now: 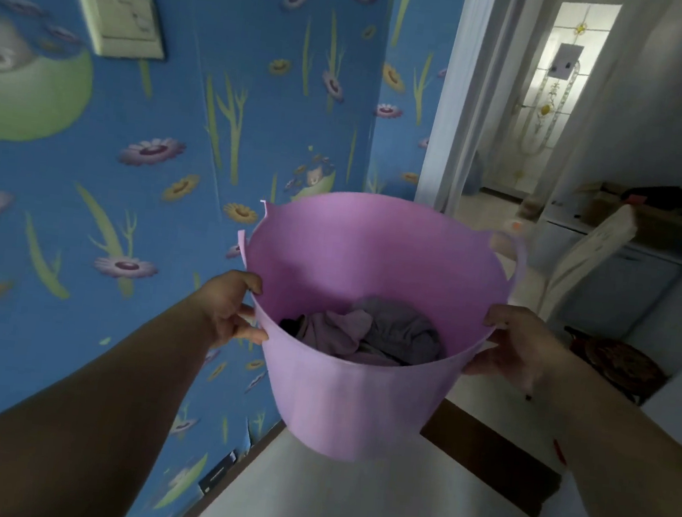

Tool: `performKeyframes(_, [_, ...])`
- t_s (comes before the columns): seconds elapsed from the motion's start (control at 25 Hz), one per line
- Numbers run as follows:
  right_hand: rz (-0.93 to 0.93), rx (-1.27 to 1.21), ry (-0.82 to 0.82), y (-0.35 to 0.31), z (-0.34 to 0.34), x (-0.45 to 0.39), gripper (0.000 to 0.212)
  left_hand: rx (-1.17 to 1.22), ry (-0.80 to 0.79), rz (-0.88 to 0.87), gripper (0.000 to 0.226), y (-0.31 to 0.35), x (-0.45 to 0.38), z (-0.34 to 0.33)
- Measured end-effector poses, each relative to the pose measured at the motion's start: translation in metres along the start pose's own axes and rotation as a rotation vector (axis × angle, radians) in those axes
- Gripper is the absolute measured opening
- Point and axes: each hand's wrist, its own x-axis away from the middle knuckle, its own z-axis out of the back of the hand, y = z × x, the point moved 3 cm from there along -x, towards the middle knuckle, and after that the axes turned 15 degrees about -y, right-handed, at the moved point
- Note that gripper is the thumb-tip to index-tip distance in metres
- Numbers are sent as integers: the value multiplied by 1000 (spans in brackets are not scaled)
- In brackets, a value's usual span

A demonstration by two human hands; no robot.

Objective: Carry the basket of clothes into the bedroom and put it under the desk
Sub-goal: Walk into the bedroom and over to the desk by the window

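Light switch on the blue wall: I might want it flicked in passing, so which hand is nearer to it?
Left. The left hand grips the basket rim below the light switch; the right hand grips the far rim, further away.

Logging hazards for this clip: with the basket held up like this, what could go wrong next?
The left hand and right hand pinch the soft rim of the purple basket, not its handles, so it might slip or buckle. Held close to the blue wall, it could clip the door frame.

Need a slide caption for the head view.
Both hands, left hand and right hand, carry a purple basket of clothes past blue floral wallpaper.
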Motion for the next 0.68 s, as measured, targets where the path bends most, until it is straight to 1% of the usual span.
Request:
performKeyframes(0.08, [-27, 3, -43, 5, -2, 2, 55, -1, 32, 16, 51, -7, 12, 2])
performKeyframes(0.2, [-78, 48, -135, 8, -3, 18, 42, 37, 118, 7, 49, -29, 50, 1])
performKeyframes(0.32, [-116, 82, -192, 16, -15, 23, 40, 84, 201, 9, 44, -54, 87, 9])
performKeyframes(0.48, [-142, 97, -257, 30, -38, 30, 37, 112, 285, 1, 44, -79, 134, 24])
performKeyframes(0.56, [-163, 104, -316, 37, -55, 37, 36, 124, 330, -11, 43, -87, 160, 37])
performKeyframes(0.68, [-174, 107, -348, 44, -84, 48, 41, 157, 397, -15, 43, -101, 194, 56])
